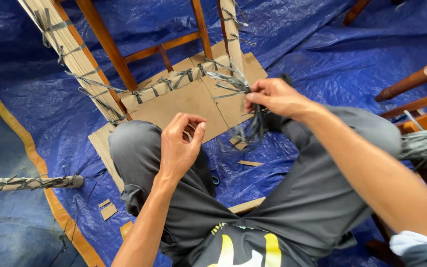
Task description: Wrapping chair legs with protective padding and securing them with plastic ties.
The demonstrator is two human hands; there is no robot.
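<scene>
strands: bundle of thin flat grey-green strips (245,126), limp and frayed, long axis roughly vertical in view, hanging down from the right hand toward the tarp between the knees; upper ends run up to the wrapped rail
right hand: (277,97) fingers pinched together on the top of the strands, just beside the rail's near end
left hand: (180,146) raised over the left knee, fingers curled in toward the thumb; whether a strand is pinched there, cannot tell
wrapped rails: pale wood frame members (174,81) bound with the same grey strips in crossed ties; three in view, one along the cardboard's far edge and two slanting up and away
cardboard: flat brown sheet (189,104), matte, lying on the tarp under the frame, partly under the left knee
chair frame: reddish-brown varnished wooden bars (107,42) behind the wrapped rails
scraps: four small cardboard offcuts (107,210) on the tarp, two near the left knee, two between the legs
tarp: blue woven plastic (312,39), crinkled, covers the floor; tan border strip (25,143) curves along its left edge
other furniture: turned brown wooden legs (416,79) at right edge; another wrapped pale rail (30,183) at left edge
person: seated, grey trousers (134,143), knees apart
</scene>
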